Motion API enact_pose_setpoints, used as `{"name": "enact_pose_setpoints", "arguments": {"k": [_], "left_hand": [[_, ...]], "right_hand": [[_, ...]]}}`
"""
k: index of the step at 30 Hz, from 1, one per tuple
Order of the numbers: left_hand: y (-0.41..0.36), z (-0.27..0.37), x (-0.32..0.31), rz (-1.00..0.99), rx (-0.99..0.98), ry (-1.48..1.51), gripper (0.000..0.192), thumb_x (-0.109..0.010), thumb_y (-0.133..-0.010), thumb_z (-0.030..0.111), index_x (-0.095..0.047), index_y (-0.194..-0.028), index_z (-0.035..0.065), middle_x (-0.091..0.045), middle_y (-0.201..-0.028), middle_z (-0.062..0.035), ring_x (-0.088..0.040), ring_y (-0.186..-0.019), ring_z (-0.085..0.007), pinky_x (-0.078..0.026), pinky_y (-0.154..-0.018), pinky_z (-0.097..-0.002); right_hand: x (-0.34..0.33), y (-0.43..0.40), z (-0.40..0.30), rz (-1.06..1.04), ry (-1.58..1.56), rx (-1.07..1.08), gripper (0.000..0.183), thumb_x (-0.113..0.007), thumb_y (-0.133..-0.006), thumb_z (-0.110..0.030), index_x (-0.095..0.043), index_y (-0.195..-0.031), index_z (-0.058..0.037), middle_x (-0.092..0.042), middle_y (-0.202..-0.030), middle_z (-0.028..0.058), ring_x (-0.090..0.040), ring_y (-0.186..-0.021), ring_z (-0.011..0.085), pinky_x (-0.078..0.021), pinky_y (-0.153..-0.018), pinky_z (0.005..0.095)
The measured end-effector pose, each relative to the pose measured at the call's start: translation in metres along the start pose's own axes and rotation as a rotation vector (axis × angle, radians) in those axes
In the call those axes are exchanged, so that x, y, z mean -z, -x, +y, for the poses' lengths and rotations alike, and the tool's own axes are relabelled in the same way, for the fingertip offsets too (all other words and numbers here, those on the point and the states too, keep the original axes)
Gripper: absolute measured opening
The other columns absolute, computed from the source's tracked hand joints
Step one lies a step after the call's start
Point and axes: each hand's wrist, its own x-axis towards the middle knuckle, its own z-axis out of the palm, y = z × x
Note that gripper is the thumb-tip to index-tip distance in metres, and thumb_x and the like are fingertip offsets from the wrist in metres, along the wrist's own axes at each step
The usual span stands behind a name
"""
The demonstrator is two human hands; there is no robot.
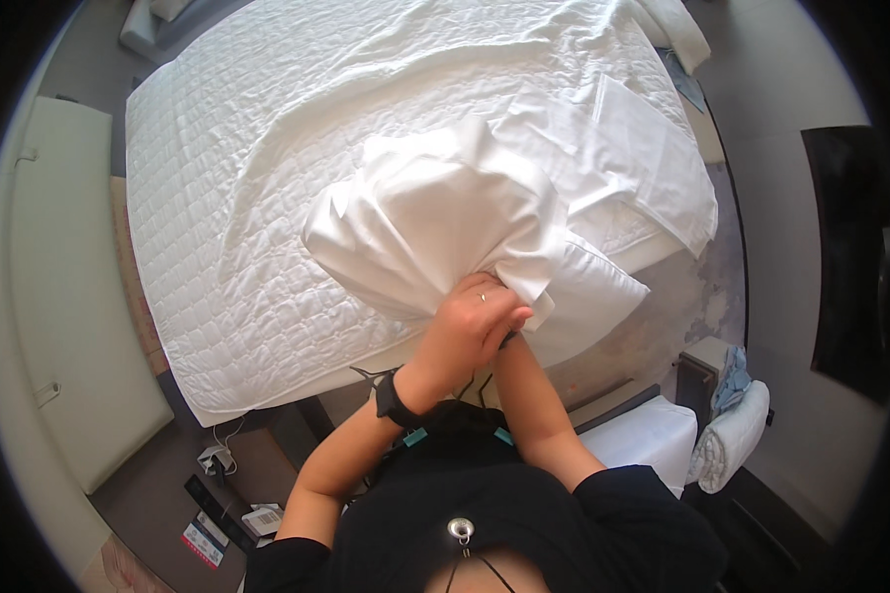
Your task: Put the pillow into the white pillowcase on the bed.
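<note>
My left hand (478,315), with a ring on a finger and a black watch (397,400) at the wrist, grips gathered folds of a white cloth (445,200), possibly a pillowcase. The cloth bulges away from me over the bed. My right forearm (534,400) reaches up under the left hand; the right hand itself is mostly hidden behind it and the cloth, so its grasp is unclear. A white pillow (601,296) juts out from under the cloth on the right. Beyond it, another thin white cloth (630,163) lies crumpled on the bed.
A white quilted pad (193,244) covers the bed, rumpled in the middle. To the left are a pale padded headboard (67,296) and a bedside surface with a white charger (215,459) and cards (206,540). Rolled white bedding (734,437) sits at right, near a black wall panel (853,252).
</note>
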Motion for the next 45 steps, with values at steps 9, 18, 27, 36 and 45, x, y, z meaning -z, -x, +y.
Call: {"name": "enact_pose_setpoints", "arguments": {"k": [9,18,27,36,45], "left_hand": [[-0.034,0.011,0.04,0.114,0.384,-0.493,0.037,-0.066,-0.091,0.029,-0.058,-0.12,0.0081,-0.067,-0.094,-0.0127,-0.065,-0.081,-0.0313,-0.052,-0.073,-0.041],[-0.073,-0.047,0.063,-0.123,0.239,-0.417,0.057,-0.077,-0.081,0.035,-0.049,-0.119,0.0033,-0.062,-0.112,-0.0213,-0.06,-0.104,-0.0384,-0.047,-0.086,-0.0427],[-0.044,-0.05,0.07,-0.073,0.165,-0.766,0.052,-0.066,-0.087,0.047,-0.055,-0.111,0.0015,-0.06,-0.098,-0.0206,-0.057,-0.091,-0.0391,-0.046,-0.08,-0.0465],[-0.064,-0.09,0.106,-0.106,0.265,-0.384,0.042,-0.051,-0.101,0.035,-0.056,-0.131,0.006,-0.06,-0.12,-0.019,-0.053,-0.113,-0.034,-0.041,-0.101,-0.0388],[-0.072,-0.101,0.112,-0.246,0.501,-0.107,0.042,-0.064,-0.092,0.035,-0.065,-0.107,-0.0043,-0.068,-0.09,-0.0174,-0.06,-0.08,-0.0234,-0.048,-0.079,-0.0342]], "right_hand": [[0.042,0.022,0.018,0.107,0.061,-0.064,0.049,-0.055,-0.096,-0.024,-0.042,-0.14,-0.0044,-0.047,-0.14,0.0166,-0.041,-0.132,0.0285,-0.0329,-0.111,0.0389],[0.04,0.036,0.02,0.113,0.055,-0.068,0.049,-0.055,-0.096,-0.024,-0.042,-0.14,-0.0042,-0.047,-0.14,0.017,-0.041,-0.132,0.0287,-0.033,-0.111,0.0391],[0.035,0.043,0.016,0.099,0.037,-0.063,0.049,-0.055,-0.096,-0.023,-0.042,-0.139,-0.004,-0.047,-0.14,0.0174,-0.041,-0.132,0.029,-0.0331,-0.111,0.0392],[0.049,0.044,0.024,0.054,0.064,-0.067,0.049,-0.056,-0.095,-0.022,-0.042,-0.139,-0.0039,-0.047,-0.14,0.0177,-0.041,-0.132,0.0293,-0.0332,-0.111,0.0394],[0.056,0.048,0.024,0.047,0.082,-0.086,0.05,-0.056,-0.095,-0.021,-0.042,-0.139,-0.0037,-0.047,-0.139,0.0181,-0.041,-0.132,0.0295,-0.0333,-0.111,0.0396]]}}
